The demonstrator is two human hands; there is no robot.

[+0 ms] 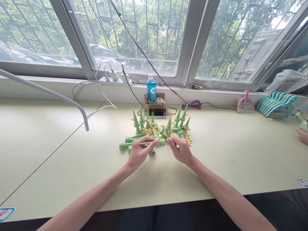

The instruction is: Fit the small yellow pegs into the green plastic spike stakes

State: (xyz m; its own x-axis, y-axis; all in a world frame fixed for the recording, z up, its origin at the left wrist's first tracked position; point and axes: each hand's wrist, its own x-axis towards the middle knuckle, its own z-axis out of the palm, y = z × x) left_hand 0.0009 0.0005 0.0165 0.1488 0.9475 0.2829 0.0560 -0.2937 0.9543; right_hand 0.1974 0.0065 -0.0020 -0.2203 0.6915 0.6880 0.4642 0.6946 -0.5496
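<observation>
My left hand is closed around a green plastic watering spike, which lies sideways with its wide collar to the right. By the left thumb, a small yellow valve piece sits at the collar. Just right of the collar, my right hand is pinched; what its fingertips hold, if anything, is too small to make out. Behind the hands stand several upright green spikes, with a scatter of small yellow valves among them. More green spikes lie flat by my left hand.
Behind the spikes, a blue-liquid bottle stands by a small cardboard box. A coiled red-blue cable lies near the window. Further right are a pink dustpan and teal dustpans. Another person's hand shows at the right edge.
</observation>
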